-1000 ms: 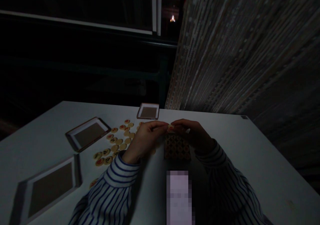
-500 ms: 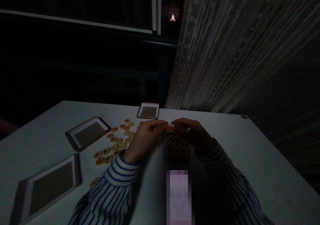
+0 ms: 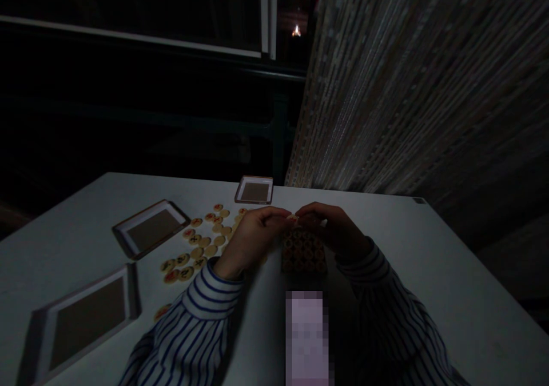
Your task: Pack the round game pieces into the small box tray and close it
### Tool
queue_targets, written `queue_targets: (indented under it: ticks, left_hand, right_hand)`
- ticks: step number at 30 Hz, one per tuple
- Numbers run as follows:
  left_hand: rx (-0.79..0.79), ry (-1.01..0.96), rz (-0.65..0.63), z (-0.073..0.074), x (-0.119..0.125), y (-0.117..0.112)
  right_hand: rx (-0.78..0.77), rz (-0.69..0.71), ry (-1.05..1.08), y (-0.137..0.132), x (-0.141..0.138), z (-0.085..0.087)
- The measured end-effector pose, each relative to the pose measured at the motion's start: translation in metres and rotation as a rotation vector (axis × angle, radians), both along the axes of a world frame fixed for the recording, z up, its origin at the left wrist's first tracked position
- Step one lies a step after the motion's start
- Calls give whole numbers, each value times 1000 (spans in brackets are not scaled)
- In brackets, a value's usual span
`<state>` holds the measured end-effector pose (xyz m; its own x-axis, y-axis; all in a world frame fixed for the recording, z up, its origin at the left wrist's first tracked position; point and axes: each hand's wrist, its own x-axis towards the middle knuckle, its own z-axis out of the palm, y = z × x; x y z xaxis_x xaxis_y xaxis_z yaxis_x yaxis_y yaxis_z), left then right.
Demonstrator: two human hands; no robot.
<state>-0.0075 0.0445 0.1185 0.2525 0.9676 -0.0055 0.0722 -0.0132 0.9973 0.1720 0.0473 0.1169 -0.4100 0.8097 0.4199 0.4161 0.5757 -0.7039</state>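
Note:
A round Chinese chess piece [image 3: 293,218] with a red mark is pinched between the fingertips of my left hand [image 3: 254,234] and my right hand [image 3: 332,227]. Both hands are closed on it, just above the far side of a small box [image 3: 303,270]. Rows of more chess pieces [image 3: 302,251], face up, fill that box. Left of it, many loose pale pieces [image 3: 210,251] lie scattered on the white table, some with red or black characters and some plain. My left forearm and hand cover part of this scatter.
Three shallow framed trays stand on the white table [image 3: 429,294]: one at the near left [image 3: 90,323], one at the middle left [image 3: 151,229], one at the far edge [image 3: 254,190]. A blurred phone-like rectangle [image 3: 307,340] lies near me. A string curtain [image 3: 364,88] hangs behind.
My left hand has shifted slightly right, and the fingertips of both hands have come closer together. The held piece now shows less of its face. Everything else on the table stays put.

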Motion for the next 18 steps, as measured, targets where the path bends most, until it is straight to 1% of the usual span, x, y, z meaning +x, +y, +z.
queue_targets:
  ticks: [4,14,18]
  left_hand:
    - [3,25,21,0,1,0]
    - [23,-47,-44,-5,-1,1]
    - [2,-79,-40,-6,0,1]
  right_hand:
    - [-1,21,-15,-1,0,2]
    - [23,13,-24,0,2,1]
    - [21,-1,-32,-1,2,2]
